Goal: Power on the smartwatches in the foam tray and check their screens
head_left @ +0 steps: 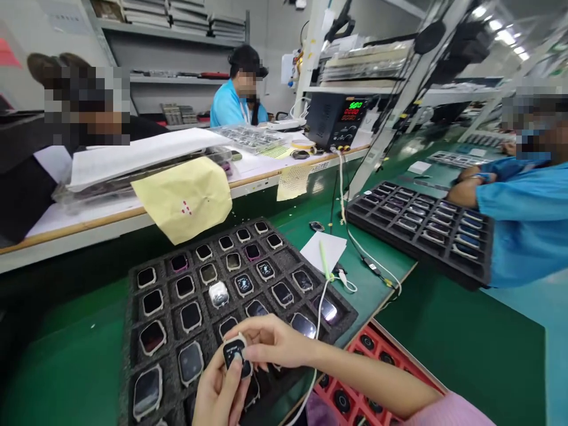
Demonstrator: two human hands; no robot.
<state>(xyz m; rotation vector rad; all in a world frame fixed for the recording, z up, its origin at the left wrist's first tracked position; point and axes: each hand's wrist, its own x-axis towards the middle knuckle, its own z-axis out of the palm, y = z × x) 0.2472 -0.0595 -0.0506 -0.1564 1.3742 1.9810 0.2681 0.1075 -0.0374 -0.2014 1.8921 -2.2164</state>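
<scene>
Both hands, left hand (217,393) and right hand (270,342), are clamped together on one smartwatch body (234,352). They hover over a foam tray (133,278) of similar watches on the green worktop (444,331).

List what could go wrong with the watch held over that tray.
The watch body is held by fingertips of the left hand and right hand; a slip could drop it onto screens in the foam tray.
The white cable runs by the right wrist and might snag.
A silver watch lies tilted on the tray and could be knocked.
</scene>
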